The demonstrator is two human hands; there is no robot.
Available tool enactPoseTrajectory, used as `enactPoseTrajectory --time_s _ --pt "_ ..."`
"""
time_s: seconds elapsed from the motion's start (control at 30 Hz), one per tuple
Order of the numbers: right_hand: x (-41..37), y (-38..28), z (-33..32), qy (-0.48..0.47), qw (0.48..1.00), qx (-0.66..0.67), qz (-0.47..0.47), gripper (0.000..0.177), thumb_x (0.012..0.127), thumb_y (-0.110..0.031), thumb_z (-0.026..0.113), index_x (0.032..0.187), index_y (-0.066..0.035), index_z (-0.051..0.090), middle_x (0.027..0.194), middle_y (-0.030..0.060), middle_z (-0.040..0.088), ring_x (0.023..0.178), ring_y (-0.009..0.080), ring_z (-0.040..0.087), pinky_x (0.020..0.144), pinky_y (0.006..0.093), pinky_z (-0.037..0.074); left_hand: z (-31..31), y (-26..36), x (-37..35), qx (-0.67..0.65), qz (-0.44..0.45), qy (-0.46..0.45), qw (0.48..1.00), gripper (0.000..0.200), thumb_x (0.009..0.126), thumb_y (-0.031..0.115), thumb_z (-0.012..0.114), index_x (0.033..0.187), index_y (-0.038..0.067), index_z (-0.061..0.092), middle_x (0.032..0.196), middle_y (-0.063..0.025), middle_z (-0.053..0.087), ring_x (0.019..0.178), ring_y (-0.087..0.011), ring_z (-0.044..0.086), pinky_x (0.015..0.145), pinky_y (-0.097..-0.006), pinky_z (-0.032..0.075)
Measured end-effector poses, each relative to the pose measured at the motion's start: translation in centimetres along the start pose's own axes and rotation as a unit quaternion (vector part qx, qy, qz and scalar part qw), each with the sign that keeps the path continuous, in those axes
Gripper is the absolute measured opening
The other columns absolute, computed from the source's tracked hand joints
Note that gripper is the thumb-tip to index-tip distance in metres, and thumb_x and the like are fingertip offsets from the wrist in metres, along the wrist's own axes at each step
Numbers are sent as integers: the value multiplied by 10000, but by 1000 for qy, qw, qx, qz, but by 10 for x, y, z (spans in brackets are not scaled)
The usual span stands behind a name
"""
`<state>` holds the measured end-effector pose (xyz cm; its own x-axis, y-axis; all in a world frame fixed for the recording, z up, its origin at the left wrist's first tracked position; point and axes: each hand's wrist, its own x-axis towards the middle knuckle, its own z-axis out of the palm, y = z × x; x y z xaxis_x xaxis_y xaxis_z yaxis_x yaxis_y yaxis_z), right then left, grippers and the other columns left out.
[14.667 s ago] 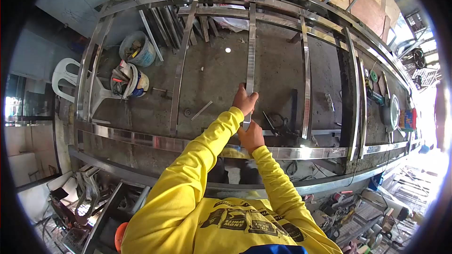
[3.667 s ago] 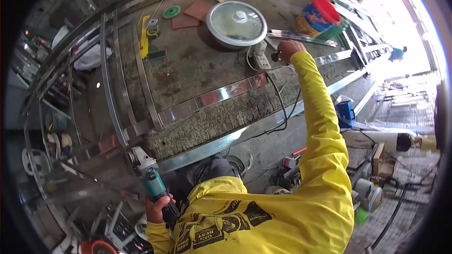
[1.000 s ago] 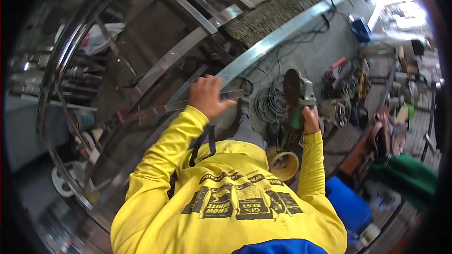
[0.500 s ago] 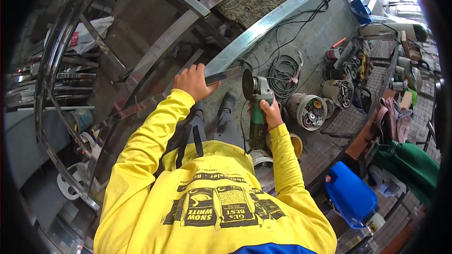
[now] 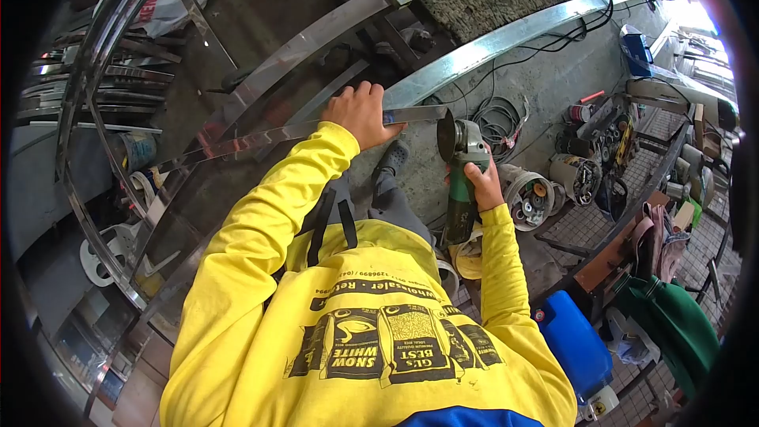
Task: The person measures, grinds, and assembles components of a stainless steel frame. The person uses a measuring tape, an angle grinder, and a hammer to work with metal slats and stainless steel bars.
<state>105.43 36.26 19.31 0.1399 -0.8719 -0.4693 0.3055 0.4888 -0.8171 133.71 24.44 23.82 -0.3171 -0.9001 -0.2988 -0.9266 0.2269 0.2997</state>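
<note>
My left hand [image 5: 360,115] is closed over a long, shiny metal bar [image 5: 261,141], thumb pointing right along it. The bar's right end [image 5: 431,113] sticks out past my fingers. In my right hand [image 5: 485,183] is an angle grinder [image 5: 460,202] with a green body, held upright around its upper part. Its dark disc [image 5: 447,136] stands edge-near to the bar's end, slightly right of and below it. Beyond my left hand runs a wide, curved metal beam [image 5: 474,59].
Coiled cable [image 5: 500,122] lies on the concrete floor. Right of me stand a bucket of discs [image 5: 528,198], another bucket with small parts [image 5: 575,179] and a blue jug [image 5: 573,344]. Curved metal frames [image 5: 83,103] rise at the left.
The view has shifted, so the surroundings sit further right. Both hands appear further right too, the left one also higher; they keep their holds on the bar and the grinder.
</note>
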Motion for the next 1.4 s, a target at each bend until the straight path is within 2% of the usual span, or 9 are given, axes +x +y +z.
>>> enactPoseTrajectory --time_s 0.57,1.17,1.4 --pt "2 -17 2 5 999 -44 13 875 823 -275 799 1470 -23 267 1102 137 620 901 228 668 724 378 604 1 -1 0 -15 -12 -5 1000 695 766 621 734 1096 32 569 1085 -164 623 1028 -376 642 856 -501 535" --pt "8 -34 0 -18 997 -70 22 900 802 -291 810 1471 -16 274 1118 142 626 904 230 673 720 376 601 -1 0 0 -17 -20 -29 999 723 779 632 719 1150 32 561 1139 -184 607 1070 -388 635 874 -509 537" --pt "4 -35 2 -10 997 -67 39 859 805 -279 805 1449 -18 300 1116 135 626 900 225 671 724 375 600 0 -1 2 -13 -10 -31 999 729 774 635 725 1148 32 558 1140 -179 607 1065 -381 638 877 -501 536"
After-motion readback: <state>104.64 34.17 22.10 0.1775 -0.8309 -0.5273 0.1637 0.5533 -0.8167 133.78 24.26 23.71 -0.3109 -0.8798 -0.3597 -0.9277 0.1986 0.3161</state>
